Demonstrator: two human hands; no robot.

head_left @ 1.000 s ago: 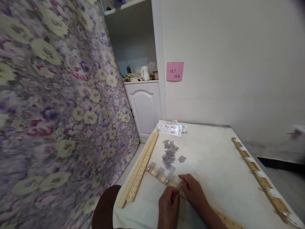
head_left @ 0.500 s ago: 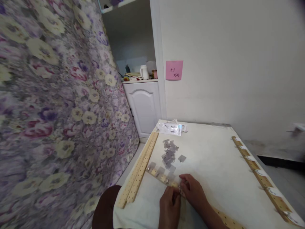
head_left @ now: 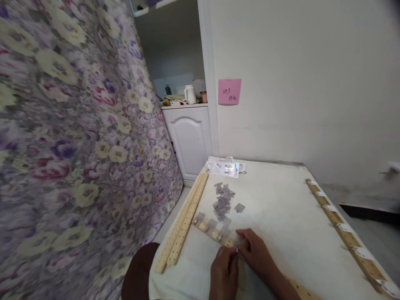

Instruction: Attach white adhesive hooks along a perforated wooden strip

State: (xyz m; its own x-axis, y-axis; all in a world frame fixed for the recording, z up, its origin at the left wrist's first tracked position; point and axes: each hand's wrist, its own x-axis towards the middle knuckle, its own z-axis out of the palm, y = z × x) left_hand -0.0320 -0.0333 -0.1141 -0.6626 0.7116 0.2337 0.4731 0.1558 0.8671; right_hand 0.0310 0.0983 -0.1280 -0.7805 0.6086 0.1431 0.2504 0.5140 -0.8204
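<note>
A perforated wooden strip [head_left: 203, 227] lies slantwise on the table, with several clear square adhesive hooks [head_left: 211, 225] set along it. At its near end, my left hand [head_left: 223, 271] is closed, thumb and forefinger pinched at a small shiny metal hook [head_left: 237, 250]. Opposite it, my right hand [head_left: 254, 252] has its fingers closed on the clear square plate of that same hook. The fingertips nearly meet and partly hide the hook and the strip's end. Beyond the strip lies a pile of loose clear hooks [head_left: 223, 200], and one single hook [head_left: 239, 207] sits apart.
Two long perforated strips [head_left: 184, 225] lie along the table's left edge. Another strip [head_left: 340, 233] with white round pieces runs along the right edge. Part of a strip [head_left: 301, 289] shows beyond my right forearm. Clear packaging [head_left: 222, 168] lies at the back.
Both hands stay at the strip's near end with only slight finger movement. The metal hook shows a little more clearly between the fingertips now. The view has shifted very slightly.
</note>
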